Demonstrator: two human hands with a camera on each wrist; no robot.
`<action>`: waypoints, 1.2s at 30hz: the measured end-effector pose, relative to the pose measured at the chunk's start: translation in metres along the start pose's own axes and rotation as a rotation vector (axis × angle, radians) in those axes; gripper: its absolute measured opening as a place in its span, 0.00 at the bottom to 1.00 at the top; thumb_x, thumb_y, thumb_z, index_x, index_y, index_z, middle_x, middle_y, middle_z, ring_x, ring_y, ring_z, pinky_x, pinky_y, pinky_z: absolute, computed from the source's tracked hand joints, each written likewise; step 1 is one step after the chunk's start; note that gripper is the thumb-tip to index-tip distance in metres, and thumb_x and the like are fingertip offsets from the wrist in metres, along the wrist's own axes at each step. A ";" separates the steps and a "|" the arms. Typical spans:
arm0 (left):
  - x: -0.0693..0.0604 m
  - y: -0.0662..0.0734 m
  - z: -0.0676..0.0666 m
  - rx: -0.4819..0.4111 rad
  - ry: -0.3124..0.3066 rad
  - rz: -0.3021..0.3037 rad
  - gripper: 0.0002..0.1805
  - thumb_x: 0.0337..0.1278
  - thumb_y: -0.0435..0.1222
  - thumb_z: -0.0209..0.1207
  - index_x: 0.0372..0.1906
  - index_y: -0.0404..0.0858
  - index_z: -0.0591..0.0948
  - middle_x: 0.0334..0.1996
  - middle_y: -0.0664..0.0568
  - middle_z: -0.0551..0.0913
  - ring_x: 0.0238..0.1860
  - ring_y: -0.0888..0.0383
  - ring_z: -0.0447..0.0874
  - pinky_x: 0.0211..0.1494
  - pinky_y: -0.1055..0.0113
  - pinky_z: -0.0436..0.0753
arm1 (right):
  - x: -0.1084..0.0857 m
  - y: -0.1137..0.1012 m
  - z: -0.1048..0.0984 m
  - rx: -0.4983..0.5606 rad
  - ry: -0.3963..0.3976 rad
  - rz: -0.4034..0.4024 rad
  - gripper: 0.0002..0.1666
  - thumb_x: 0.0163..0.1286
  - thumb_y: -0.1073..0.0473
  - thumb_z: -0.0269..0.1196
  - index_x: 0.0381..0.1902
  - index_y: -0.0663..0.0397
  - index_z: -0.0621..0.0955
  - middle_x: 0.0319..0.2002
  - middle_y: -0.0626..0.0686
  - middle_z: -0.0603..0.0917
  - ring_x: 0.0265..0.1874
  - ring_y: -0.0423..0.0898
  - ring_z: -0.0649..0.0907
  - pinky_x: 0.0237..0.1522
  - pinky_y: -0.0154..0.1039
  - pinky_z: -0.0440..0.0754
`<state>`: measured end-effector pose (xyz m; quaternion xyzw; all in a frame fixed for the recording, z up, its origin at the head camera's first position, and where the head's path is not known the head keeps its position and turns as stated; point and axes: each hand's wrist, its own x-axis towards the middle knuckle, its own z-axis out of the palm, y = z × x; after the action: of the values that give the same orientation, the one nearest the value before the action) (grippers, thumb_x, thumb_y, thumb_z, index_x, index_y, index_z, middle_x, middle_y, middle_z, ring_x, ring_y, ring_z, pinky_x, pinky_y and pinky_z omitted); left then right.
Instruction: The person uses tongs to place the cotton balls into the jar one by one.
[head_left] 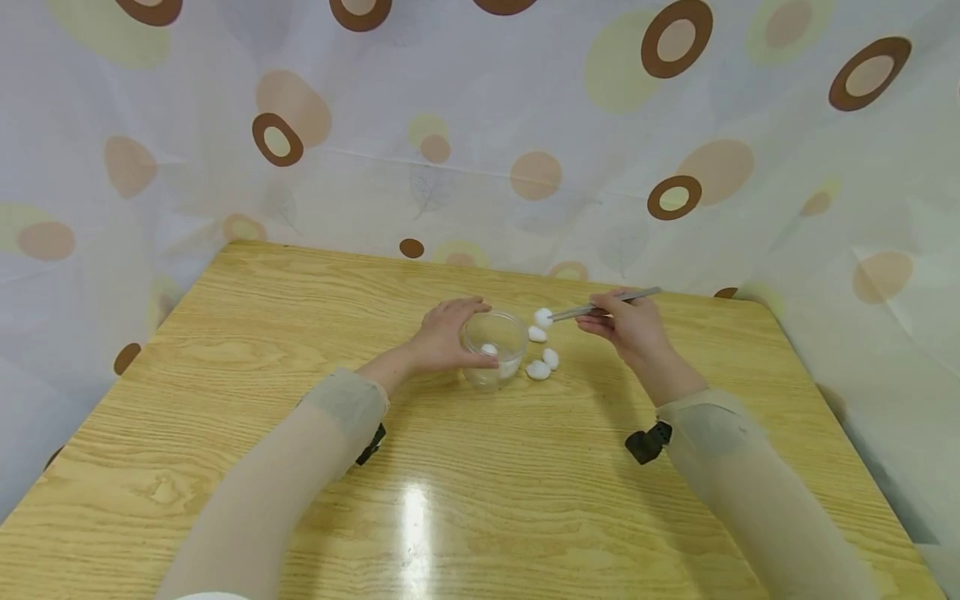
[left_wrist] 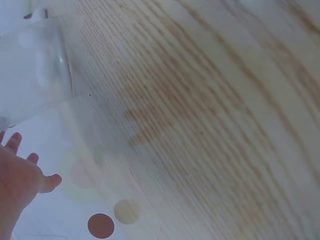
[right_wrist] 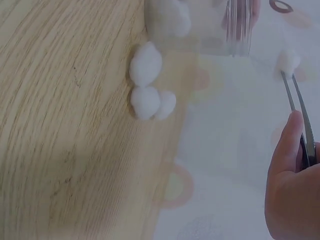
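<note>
A clear round bowl [head_left: 507,367] with white cotton balls inside stands mid-table. My left hand [head_left: 447,335] holds it from the left, thumb and fingers spread around its side; the left wrist view shows the hand [left_wrist: 22,175] beside the bowl [left_wrist: 30,75]. In my right hand [head_left: 633,332] are metal tweezers [head_left: 573,312], their tips at a cotton ball [head_left: 543,317]. The right wrist view shows that ball [right_wrist: 288,61] at the tweezer tips, above my right hand [right_wrist: 295,185]. Several other cotton balls [head_left: 537,370] lie just right of the bowl.
The wooden table [head_left: 480,467] reaches to a patterned curtain [head_left: 480,200] behind it and at both sides. Black wrist cameras are strapped at both wrists, the right one [head_left: 648,442] hanging beneath the sleeve.
</note>
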<state>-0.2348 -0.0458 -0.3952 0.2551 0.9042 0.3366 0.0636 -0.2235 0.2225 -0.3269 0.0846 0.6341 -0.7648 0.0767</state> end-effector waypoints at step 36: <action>0.000 -0.002 0.003 -0.052 -0.001 -0.049 0.47 0.44 0.55 0.67 0.70 0.47 0.60 0.70 0.52 0.60 0.73 0.49 0.48 0.73 0.46 0.45 | 0.009 0.026 0.047 -0.201 -0.040 -0.088 0.05 0.69 0.64 0.55 0.33 0.58 0.70 0.19 0.48 0.80 0.19 0.38 0.84 0.28 0.31 0.83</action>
<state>-0.2350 -0.0453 -0.3994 0.2312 0.9011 0.3583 0.0788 -0.2281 0.1718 -0.3455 0.0330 0.7091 -0.7015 0.0637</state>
